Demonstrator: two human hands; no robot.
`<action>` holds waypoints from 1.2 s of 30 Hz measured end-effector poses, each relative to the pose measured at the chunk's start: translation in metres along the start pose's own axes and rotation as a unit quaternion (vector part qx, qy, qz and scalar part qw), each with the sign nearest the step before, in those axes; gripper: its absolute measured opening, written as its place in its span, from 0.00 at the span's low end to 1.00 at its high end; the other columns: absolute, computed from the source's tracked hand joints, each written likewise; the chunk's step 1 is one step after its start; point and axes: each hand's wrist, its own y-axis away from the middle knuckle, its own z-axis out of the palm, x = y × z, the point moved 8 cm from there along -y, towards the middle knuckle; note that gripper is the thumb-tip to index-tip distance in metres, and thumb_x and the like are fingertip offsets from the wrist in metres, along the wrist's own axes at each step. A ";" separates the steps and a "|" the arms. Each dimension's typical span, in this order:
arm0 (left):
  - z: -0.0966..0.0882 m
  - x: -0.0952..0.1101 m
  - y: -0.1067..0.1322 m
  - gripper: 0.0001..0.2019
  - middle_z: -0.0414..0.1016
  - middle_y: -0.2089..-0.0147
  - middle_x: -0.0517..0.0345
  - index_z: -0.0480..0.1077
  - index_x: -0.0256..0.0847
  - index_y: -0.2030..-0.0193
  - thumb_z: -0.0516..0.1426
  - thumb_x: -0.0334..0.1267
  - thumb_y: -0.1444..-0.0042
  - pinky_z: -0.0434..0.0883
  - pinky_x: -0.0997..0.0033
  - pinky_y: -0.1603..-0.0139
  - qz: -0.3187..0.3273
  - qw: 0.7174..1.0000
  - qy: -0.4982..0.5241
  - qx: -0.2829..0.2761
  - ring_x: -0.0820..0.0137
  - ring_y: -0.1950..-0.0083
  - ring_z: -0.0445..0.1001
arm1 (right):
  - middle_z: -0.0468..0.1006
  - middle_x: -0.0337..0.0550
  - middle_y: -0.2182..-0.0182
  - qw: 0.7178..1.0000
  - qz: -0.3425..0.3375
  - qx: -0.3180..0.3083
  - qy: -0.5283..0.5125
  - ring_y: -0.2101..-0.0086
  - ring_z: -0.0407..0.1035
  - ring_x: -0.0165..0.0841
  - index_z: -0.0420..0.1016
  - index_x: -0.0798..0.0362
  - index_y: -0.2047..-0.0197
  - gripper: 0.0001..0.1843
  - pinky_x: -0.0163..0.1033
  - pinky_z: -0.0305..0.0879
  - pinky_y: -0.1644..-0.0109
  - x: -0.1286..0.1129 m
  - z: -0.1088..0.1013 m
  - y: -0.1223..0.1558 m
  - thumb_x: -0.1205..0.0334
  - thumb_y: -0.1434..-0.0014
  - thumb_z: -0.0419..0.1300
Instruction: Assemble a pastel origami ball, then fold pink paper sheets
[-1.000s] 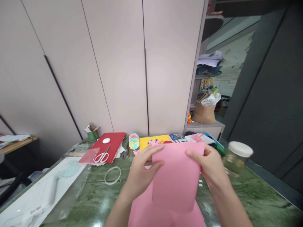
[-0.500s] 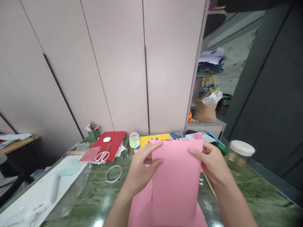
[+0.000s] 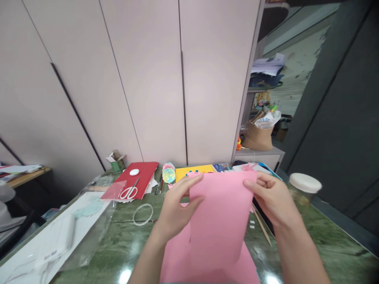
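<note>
Two hands, left hand [image 3: 174, 211] and right hand [image 3: 274, 199], pinching pink paper sheet [image 3: 219, 221], plain, smooth, folded upward

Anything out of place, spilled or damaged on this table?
Nothing stands out. Left hand and right hand hold the pink paper upright by its top corners. Scissors lie on the red sheet; the jar stands capped.

Head view: worn on the head, facing forward and down.
Nearness: close over the green table [image 3: 325, 244], lower frame.
</note>
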 end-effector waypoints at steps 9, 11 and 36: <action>-0.003 0.018 0.004 0.23 0.73 0.48 0.58 0.64 0.54 0.44 0.58 0.30 0.46 0.71 0.66 0.52 0.087 0.994 -0.066 0.019 0.66 0.47 0.70 | 0.72 0.34 0.84 0.999 -0.023 0.031 0.016 0.82 0.64 0.25 0.72 0.53 0.77 0.11 0.31 0.61 0.77 -0.006 -0.007 0.004 0.60 0.59 0.70; -0.004 0.021 0.004 0.24 0.73 0.48 0.58 0.63 0.54 0.44 0.58 0.30 0.46 0.71 0.67 0.52 0.097 0.992 -0.074 0.022 0.67 0.48 0.71 | 0.72 0.34 0.83 0.999 -0.022 0.032 0.013 0.82 0.64 0.25 0.73 0.53 0.77 0.11 0.31 0.61 0.77 -0.006 -0.007 0.005 0.60 0.59 0.70; 0.001 -0.019 -0.006 0.29 0.64 0.42 0.51 0.58 0.52 0.39 0.59 0.33 0.48 0.71 0.65 0.55 -0.038 0.997 -0.043 -0.058 0.65 0.50 0.69 | 0.78 0.42 0.78 0.997 0.004 0.077 0.005 0.77 0.70 0.30 0.78 0.55 0.71 0.15 0.33 0.67 0.75 0.002 -0.009 -0.007 0.58 0.63 0.71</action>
